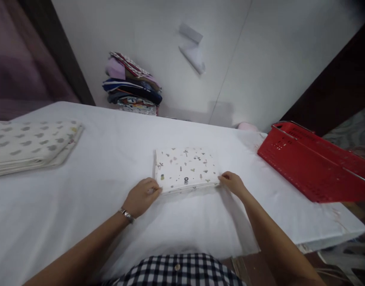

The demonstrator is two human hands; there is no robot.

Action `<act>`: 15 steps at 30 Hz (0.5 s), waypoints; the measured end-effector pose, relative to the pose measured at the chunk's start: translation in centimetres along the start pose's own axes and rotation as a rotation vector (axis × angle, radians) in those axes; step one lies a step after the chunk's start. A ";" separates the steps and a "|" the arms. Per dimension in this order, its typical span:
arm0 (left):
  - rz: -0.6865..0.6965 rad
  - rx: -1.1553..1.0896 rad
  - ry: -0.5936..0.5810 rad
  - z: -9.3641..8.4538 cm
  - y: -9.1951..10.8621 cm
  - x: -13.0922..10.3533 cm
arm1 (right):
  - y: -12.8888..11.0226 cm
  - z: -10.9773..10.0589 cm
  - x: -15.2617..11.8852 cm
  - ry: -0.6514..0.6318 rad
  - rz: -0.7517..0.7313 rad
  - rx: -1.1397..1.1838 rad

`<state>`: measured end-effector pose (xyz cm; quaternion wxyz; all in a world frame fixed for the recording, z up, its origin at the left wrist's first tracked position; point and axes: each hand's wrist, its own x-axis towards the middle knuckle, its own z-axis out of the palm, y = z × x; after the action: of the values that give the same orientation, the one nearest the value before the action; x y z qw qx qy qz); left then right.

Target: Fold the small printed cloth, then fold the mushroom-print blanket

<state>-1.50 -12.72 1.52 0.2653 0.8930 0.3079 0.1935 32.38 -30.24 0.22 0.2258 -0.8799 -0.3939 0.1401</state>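
Observation:
In front of me a folded white cloth (187, 167) with small printed motifs lies on the white-covered table (182, 226). My left hand (143, 195) pinches its near left corner between thumb and fingers. At the near right corner my right hand (232, 182) has its fingers closed on the edge of the same cloth. The layers of the fold show along the near edge, between my two hands. A metal-banded watch or bracelet sits on my left wrist.
A stack of folded cloths with grey prints (30, 143) lies at the table's left. A red plastic basket (310, 163) stands at the right edge. Beyond the far edge is a pile of folded clothes (133, 85) against the wall, where paper (193, 49) hangs.

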 end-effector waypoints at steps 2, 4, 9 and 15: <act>0.004 0.030 -0.003 -0.9 1.1 1.6 | -1.5 0.2 0.9 0.140 -0.153 -0.021; 0.033 0.060 0.049 -1.2 2.1 4.0 | -3.8 0.8 2.2 0.211 -0.320 -0.009; -0.005 0.297 -0.010 1.7 1.2 10.3 | -8.8 3.5 5.9 0.091 -0.523 -0.183; -0.140 0.381 -0.099 4.7 -2.4 11.1 | -7.8 5.8 7.6 -0.069 -0.371 -0.431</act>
<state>7.93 -5.51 -1.56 0.1192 0.9118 0.3869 0.0686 29.95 -18.26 -1.35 0.0417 -0.8152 -0.5764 0.0393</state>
